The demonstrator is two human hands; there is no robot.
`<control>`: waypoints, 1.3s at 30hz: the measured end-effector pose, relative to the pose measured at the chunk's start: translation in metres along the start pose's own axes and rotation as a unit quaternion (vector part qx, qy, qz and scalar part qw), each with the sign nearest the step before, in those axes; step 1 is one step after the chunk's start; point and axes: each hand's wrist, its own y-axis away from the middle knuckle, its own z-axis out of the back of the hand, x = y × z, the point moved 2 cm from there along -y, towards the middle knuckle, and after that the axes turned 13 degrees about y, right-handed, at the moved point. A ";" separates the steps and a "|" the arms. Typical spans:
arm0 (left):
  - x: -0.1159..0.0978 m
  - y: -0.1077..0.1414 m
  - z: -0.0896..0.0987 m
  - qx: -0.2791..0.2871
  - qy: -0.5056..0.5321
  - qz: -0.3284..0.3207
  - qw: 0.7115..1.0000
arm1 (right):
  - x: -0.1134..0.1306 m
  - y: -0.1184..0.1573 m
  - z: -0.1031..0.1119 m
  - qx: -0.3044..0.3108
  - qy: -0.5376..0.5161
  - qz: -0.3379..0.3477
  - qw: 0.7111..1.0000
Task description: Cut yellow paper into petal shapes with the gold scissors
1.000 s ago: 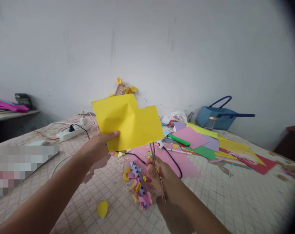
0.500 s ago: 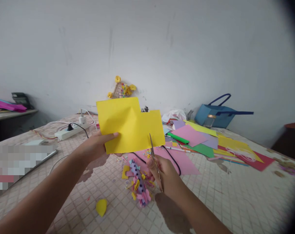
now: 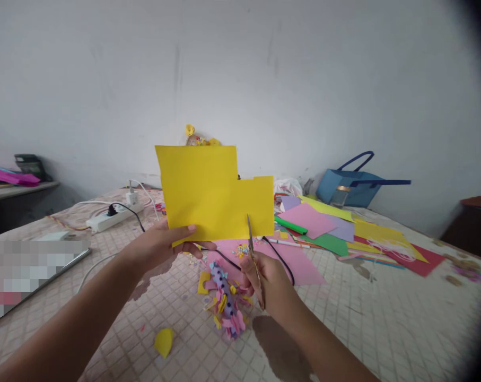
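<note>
A pale, scuffed wall (image 3: 304, 79) is rising behind a table whose quilted cloth (image 3: 124, 329) is spreading toward the viewer. Over it, the left hand (image 3: 156, 244) is gripping a yellow sheet (image 3: 200, 191) by its lower left corner, thumb in front and fingers behind, so the sheet is standing nearly upright in the air at the middle of the view. The right hand (image 3: 270, 276) is closing around the handles of the scissors (image 3: 251, 233), whose blade is pointing up across the sheet's lower edge, toward its right end. As for progress, a stepped notch is showing at the sheet's upper right, seemingly cut out already, while the broad left part is remaining whole; whether the blades are biting into the lower edge, I cannot tell. A curved yellow scrap (image 3: 164, 342) is lying apart on the cloth, near the viewer. The sheet's top edge is standing free against the wall, leaving room upward. Below, space is being narrowed by a dotted purple roll (image 3: 224, 289) with paper bits around it, lying just left of the right hand. To the right, a green marker (image 3: 291, 225) is sitting near the sheet's side edge in the picture, and a pink sheet (image 3: 307, 270) is lying flat behind the right hand.
</note>
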 end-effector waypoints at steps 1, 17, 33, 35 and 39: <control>0.001 -0.001 0.001 -0.002 -0.007 -0.003 1.000 | -0.001 -0.001 0.000 -0.004 0.007 0.000 1.000; 0.006 -0.002 -0.011 -0.007 -0.026 -0.012 1.000 | -0.011 -0.002 -0.002 -0.019 0.015 -0.038 0.999; 0.006 -0.002 -0.014 0.046 -0.006 0.006 0.999 | -0.010 -0.001 0.000 -0.028 0.041 -0.050 0.998; 0.006 -0.002 -0.016 0.059 -0.008 0.011 0.998 | -0.012 -0.002 0.000 -0.029 0.039 -0.048 0.998; 0.004 -0.001 -0.018 0.072 -0.018 0.015 0.997 | -0.011 -0.002 0.001 -0.025 0.033 -0.040 0.998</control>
